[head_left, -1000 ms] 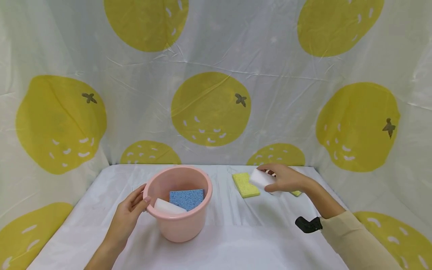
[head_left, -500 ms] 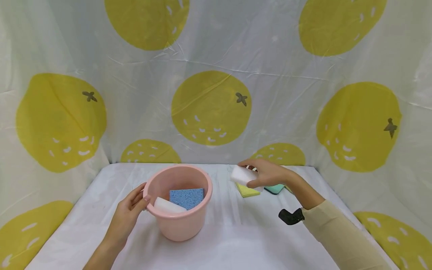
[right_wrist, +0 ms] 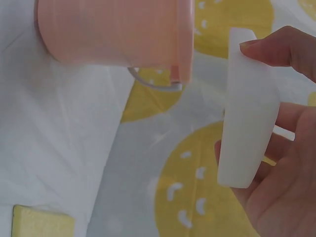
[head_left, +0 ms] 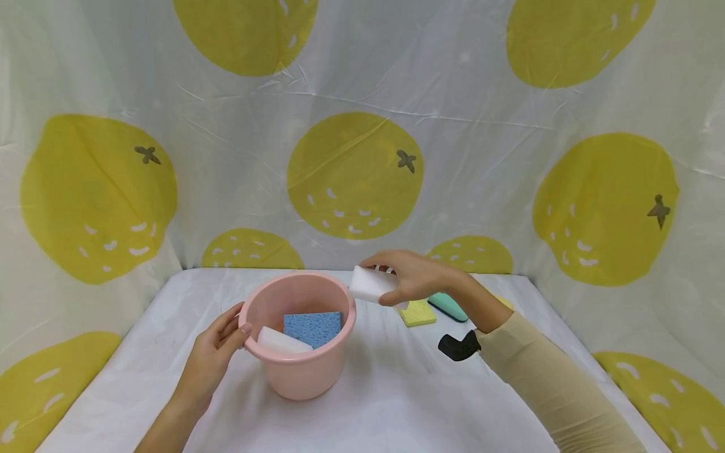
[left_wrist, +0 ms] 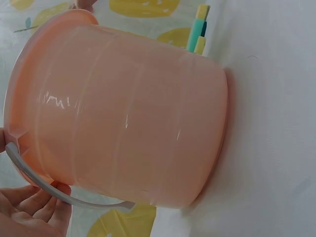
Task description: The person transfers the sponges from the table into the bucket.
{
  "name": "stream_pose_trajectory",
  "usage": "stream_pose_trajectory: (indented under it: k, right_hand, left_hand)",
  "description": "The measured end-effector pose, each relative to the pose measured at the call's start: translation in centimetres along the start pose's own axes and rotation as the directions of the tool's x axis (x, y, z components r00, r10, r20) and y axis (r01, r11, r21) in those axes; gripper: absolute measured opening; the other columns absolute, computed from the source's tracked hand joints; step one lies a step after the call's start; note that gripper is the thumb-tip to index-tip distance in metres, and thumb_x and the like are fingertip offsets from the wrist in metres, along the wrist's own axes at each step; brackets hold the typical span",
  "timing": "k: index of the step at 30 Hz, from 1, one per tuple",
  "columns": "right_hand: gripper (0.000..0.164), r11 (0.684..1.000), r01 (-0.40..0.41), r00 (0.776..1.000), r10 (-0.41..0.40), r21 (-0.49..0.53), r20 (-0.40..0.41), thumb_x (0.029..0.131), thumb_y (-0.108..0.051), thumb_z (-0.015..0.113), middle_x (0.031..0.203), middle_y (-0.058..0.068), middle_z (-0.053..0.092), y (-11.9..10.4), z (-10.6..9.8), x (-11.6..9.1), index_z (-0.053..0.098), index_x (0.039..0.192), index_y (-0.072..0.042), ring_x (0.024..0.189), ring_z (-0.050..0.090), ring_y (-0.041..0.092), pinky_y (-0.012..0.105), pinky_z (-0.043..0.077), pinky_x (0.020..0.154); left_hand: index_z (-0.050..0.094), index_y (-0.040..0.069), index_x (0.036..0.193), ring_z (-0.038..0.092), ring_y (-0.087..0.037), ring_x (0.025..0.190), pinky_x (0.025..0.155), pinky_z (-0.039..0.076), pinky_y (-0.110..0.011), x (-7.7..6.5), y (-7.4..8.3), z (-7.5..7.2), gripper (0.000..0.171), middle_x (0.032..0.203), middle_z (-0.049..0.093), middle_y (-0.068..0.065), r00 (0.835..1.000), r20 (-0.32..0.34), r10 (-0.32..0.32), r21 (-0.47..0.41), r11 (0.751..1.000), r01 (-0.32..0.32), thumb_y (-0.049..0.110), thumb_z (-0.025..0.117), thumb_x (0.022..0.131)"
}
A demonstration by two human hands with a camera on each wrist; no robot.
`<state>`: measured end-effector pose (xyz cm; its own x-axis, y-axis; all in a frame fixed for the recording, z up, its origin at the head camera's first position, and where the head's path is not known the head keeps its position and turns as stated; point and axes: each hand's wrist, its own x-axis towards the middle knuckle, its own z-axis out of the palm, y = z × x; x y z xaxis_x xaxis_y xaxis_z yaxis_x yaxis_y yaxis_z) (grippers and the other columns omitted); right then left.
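A pink bucket (head_left: 303, 377) with a grey handle (left_wrist: 69, 197) stands on the white-covered table. My left hand (head_left: 212, 355) grips its rim from the left, thumb over the edge and fingers outside below it. Inside the bucket lie a blue sponge (head_left: 313, 328) and a white sponge block (head_left: 282, 341). My right hand (head_left: 410, 275) holds another white sponge block (right_wrist: 249, 108) between thumb and fingers. In the head view this block overlaps the bucket's right rim; the right wrist view shows it apart from the bucket, higher than the table.
Right of the bucket, a yellow sponge (head_left: 418, 313) lies on the table (head_left: 408, 402). Beside it is a teal sponge (head_left: 449, 307) with a dark underside, partly behind the right forearm. More yellow (head_left: 504, 303) shows past the forearm. A lemon-print curtain (head_left: 351, 75) encloses the back and sides.
My right hand has carried the white sponge block leftward from above the yellow sponge to the bucket's right rim, uncovering the teal sponge. The left hand has kept its grip on the bucket.
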<state>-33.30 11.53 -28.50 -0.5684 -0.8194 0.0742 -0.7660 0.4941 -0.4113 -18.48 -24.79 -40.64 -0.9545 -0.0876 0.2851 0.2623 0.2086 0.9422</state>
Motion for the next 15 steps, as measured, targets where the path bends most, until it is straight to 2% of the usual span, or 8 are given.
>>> stream_pose_trajectory:
  k: [7,15]
  right_hand:
    - [0.069,0.998,0.069,0.996,-0.068,-0.003,0.061,0.086,-0.031,0.074,0.135,0.0,0.059,-2.0,0.1,2.5,0.055,0.148,-0.008,0.112,0.055,0.019,0.036,0.052,0.089]
    - [0.069,0.985,0.168,0.98,-0.164,-0.026,0.116,0.085,-0.031,0.073,0.135,0.0,0.059,-4.2,1.1,5.2,0.055,0.148,-0.007,0.113,0.055,0.015,0.031,0.048,0.095]
  left_hand:
    - [0.04,-0.004,0.155,0.063,-0.006,0.117,0.091,0.05,-0.016,-0.2,-0.3,-0.1,0.055,0.145,0.053,-0.029,1.0,-0.001,0.023,0.002,1.0,-0.023,0.019,0.058,0.108]
    - [0.041,-0.002,0.155,0.063,-0.006,0.116,0.091,0.05,-0.017,-0.1,-0.2,-0.1,0.055,0.144,0.054,-0.028,1.0,-0.003,0.012,0.007,1.0,-0.012,0.02,0.059,0.108]
